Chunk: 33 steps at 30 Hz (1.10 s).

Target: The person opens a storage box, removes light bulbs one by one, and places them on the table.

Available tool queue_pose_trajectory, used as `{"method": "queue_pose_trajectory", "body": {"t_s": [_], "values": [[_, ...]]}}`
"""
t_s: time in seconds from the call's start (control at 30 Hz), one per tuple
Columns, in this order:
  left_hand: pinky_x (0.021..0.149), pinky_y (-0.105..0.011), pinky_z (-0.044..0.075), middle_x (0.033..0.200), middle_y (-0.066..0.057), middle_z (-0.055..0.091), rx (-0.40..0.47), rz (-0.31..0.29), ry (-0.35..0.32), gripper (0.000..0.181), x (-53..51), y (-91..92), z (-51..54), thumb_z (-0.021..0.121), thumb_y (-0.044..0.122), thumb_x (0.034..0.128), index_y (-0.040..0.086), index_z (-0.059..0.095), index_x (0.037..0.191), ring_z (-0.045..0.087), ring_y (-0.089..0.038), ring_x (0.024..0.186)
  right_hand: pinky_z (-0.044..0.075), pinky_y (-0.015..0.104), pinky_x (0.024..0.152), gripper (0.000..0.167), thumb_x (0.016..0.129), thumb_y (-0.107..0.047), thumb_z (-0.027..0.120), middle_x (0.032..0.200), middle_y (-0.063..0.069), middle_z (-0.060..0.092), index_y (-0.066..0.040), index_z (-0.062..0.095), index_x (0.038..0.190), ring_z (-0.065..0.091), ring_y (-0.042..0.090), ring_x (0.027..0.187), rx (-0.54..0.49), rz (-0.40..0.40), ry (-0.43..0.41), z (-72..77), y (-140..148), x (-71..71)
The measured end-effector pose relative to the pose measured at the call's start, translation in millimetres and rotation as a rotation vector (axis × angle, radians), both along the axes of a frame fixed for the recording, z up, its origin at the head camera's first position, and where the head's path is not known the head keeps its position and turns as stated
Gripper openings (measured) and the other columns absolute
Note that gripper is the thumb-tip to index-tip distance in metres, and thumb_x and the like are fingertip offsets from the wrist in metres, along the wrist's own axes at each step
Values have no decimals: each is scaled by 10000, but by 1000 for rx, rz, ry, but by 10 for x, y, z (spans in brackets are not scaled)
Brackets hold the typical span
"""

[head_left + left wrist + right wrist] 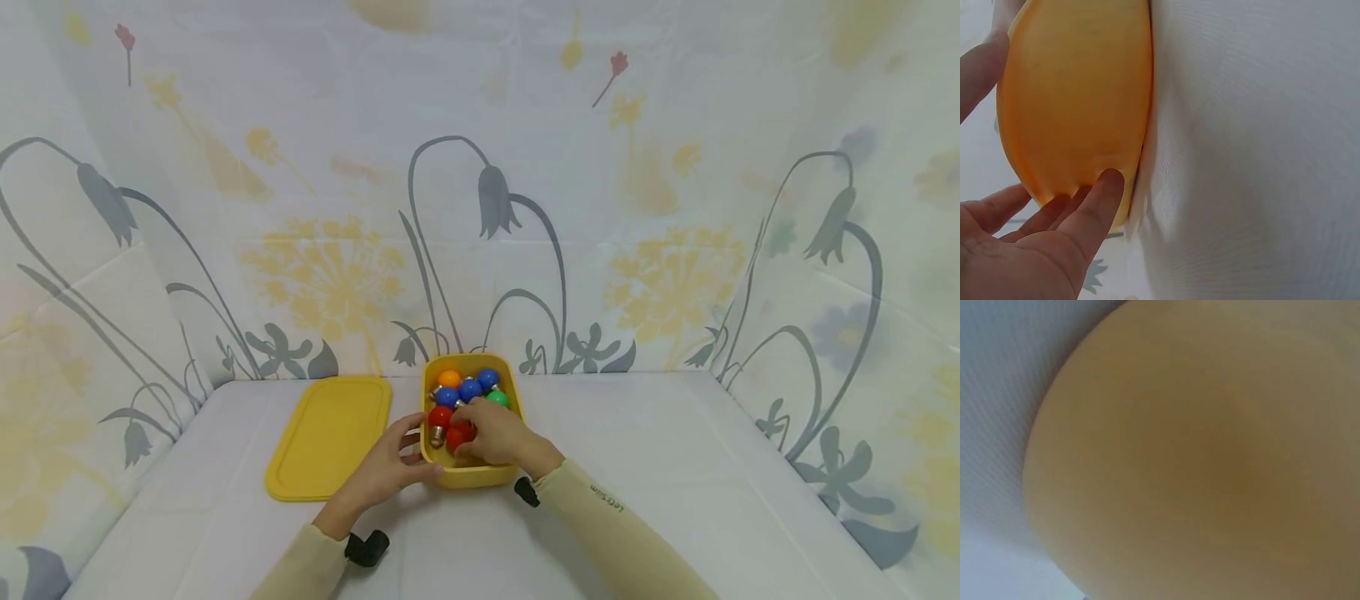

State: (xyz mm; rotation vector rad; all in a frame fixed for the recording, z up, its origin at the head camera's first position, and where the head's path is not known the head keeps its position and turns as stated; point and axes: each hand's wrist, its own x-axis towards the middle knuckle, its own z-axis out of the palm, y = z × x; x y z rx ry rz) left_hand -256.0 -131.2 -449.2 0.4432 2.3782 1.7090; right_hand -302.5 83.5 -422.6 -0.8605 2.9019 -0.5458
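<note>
while the left hand (386, 464) rests its spread fingers against the nine o'clock wall of a yellow rounded-rectangular plastic container (480, 477), the right hand (498, 435) reaches in from four o'clock, thumb and fingers pinching a round red bulb (458, 436) near seven. just beside it, towards ten o'clock, lies a second red bulb (440, 416) with a metal screw base. a round orange bulb (449, 378) sits at eleven, round blue bulbs (470, 389) between ten and one, a round green bulb (498, 398) at two. at nine o'clock from the container, a flat yellow plastic lid (330, 437) lies on the white cloth-covered surface (637, 467).
</note>
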Motion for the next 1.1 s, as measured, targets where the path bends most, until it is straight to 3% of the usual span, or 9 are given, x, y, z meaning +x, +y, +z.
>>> {"method": "queue_pose_trajectory", "body": {"t_s": [0.07,0.13,0.53,0.83,1.1], "values": [[975,-446,466,1497,-125,320,9,11,2,849,2,15,2,802,185,781,85,313,1468,441,-356,1283,456,355,987,394,812,-320,766,1155,-25,585,-194,660,1170,523,150,1025,0,1,-9,-4,2,-1],[978,-465,458,1490,-152,325,13,20,-1,852,52,40,73,798,153,782,62,303,1469,435,-374,1283,463,348,975,393,809,-319,769,1146,-25,577,-196,657,1165,518,144,1012,-6,0,-19,-3,-1,0],[943,-411,495,1489,-131,331,-1,51,5,866,36,46,15,807,200,776,90,308,1475,438,-354,1290,515,291,855,310,792,-350,782,1007,-56,550,-235,628,1035,513,116,894,4,-26,10,-37,-7,-12],[955,-403,487,1496,-129,319,-3,44,1,872,19,48,-10,805,221,780,104,295,1478,424,-359,1300,510,301,887,317,812,-333,766,1066,-42,551,-226,643,1084,518,121,923,2,-36,16,-42,-2,-9],[954,-431,484,1499,-117,326,29,65,-6,857,30,59,-9,803,173,779,112,310,1478,432,-358,1294,486,341,945,311,829,-296,745,1153,-27,538,-202,643,1108,515,139,999,-88,-21,15,46,50,34]]}}
